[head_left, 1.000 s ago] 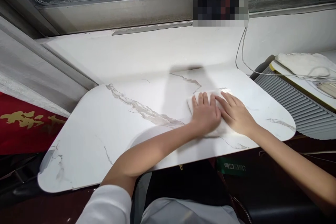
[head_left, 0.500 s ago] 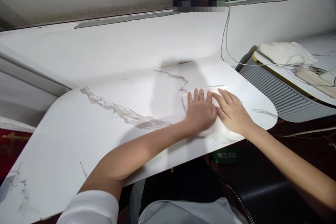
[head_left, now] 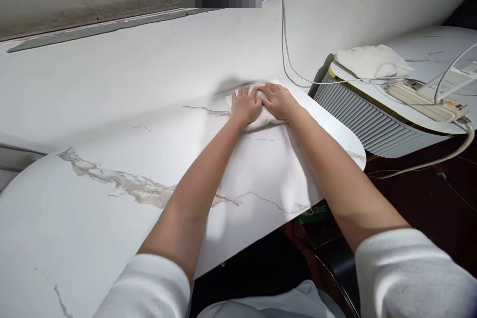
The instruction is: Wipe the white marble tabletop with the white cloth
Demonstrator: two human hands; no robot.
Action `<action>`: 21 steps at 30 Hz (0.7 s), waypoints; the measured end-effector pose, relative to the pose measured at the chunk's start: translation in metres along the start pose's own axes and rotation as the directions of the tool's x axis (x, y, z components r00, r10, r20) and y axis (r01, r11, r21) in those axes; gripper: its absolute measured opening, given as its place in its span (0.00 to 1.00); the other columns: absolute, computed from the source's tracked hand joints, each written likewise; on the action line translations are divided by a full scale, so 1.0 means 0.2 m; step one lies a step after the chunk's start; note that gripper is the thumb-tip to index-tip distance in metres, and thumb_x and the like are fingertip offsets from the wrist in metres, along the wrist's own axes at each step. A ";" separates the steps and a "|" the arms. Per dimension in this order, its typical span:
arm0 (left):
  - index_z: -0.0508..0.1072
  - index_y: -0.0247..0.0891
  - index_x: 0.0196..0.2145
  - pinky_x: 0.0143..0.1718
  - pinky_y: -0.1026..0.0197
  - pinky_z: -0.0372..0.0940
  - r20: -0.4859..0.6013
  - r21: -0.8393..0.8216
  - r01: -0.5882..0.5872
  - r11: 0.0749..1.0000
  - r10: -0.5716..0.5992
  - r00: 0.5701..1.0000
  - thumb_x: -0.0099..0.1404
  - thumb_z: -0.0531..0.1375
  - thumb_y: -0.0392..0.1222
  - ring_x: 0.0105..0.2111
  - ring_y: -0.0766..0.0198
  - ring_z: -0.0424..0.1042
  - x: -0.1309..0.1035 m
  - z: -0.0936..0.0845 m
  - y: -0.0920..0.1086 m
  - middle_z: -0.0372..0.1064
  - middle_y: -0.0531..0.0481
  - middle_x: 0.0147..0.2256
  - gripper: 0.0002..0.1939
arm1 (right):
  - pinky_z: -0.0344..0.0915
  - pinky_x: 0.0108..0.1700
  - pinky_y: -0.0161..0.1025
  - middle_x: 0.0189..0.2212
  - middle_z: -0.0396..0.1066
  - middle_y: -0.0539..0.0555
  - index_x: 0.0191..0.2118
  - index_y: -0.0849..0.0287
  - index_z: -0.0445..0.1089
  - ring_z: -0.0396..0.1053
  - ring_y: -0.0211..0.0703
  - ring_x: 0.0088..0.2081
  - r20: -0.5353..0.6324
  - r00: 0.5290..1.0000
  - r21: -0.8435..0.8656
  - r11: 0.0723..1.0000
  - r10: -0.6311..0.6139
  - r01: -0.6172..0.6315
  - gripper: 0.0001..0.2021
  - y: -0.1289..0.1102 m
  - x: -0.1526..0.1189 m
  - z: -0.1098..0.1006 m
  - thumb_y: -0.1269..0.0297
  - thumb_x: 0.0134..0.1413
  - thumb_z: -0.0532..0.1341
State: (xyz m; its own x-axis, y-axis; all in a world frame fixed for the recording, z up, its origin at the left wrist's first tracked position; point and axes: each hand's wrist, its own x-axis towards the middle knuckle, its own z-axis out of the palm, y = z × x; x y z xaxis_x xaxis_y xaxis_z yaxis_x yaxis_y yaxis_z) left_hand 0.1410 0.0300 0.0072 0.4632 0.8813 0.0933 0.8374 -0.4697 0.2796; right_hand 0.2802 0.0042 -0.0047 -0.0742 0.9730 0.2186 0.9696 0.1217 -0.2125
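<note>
A folded white cloth (head_left: 263, 118) lies on the white marble-patterned tabletop (head_left: 112, 228), close to the wall at the table's back edge. My left hand (head_left: 246, 107) presses on the left part of the cloth, fingers stretched out and pointing away from me. On its right part rests my right hand (head_left: 278, 101), palm down with the fingers laid over the cloth. The two hands are side by side, nearly touching at the thumbs. What is under the palms is hidden.
A white cable (head_left: 285, 35) hangs down the wall and runs right to a power strip (head_left: 419, 102) on a second table with a ribbed side (head_left: 357, 114). Another white cloth (head_left: 372, 59) lies there. A green box (head_left: 313, 212) shows below the near table edge.
Both hands have pushed the cloth away from the table's near edge, back toward the wall. My arms are stretched further forward. The view has shifted to the right.
</note>
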 end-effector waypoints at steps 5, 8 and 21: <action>0.59 0.45 0.66 0.68 0.48 0.45 -0.036 0.012 0.002 1.000 -0.002 0.999 0.72 0.43 0.44 0.68 0.55 0.52 0.11 0.01 -0.03 0.57 0.47 0.67 0.27 | 0.50 0.65 0.57 0.67 0.56 0.63 0.67 0.61 0.57 0.53 0.58 0.67 -0.012 1.000 0.028 1.000 -0.004 0.004 0.27 0.04 0.09 0.03 0.61 0.65 0.46; 0.59 0.45 0.66 0.68 0.50 0.46 -0.049 0.022 0.011 1.000 -0.010 0.999 0.72 0.42 0.45 0.67 0.56 0.53 0.14 0.01 -0.05 0.58 0.47 0.66 0.27 | 0.48 0.67 0.56 0.68 0.55 0.61 0.68 0.61 0.57 0.51 0.56 0.68 -0.015 1.000 0.038 0.999 0.011 -0.011 0.28 0.05 0.13 0.03 0.60 0.66 0.46; 0.57 0.40 0.68 0.69 0.49 0.44 -0.065 0.053 0.090 0.995 -0.087 0.994 0.74 0.41 0.44 0.69 0.56 0.49 0.10 0.03 0.02 0.53 0.46 0.68 0.28 | 0.51 0.66 0.57 0.68 0.55 0.61 0.68 0.59 0.58 0.53 0.58 0.68 -0.019 1.000 -0.003 1.000 -0.002 0.002 0.28 0.08 0.13 0.04 0.59 0.66 0.45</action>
State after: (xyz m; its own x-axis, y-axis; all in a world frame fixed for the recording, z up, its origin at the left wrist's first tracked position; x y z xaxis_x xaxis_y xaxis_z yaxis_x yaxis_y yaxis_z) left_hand 0.1553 0.0457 0.0051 0.3688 0.9203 0.1302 0.8899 -0.3901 0.2362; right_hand 0.2918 0.0330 -0.0101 -0.0718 0.9687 0.2375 0.9702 0.1231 -0.2088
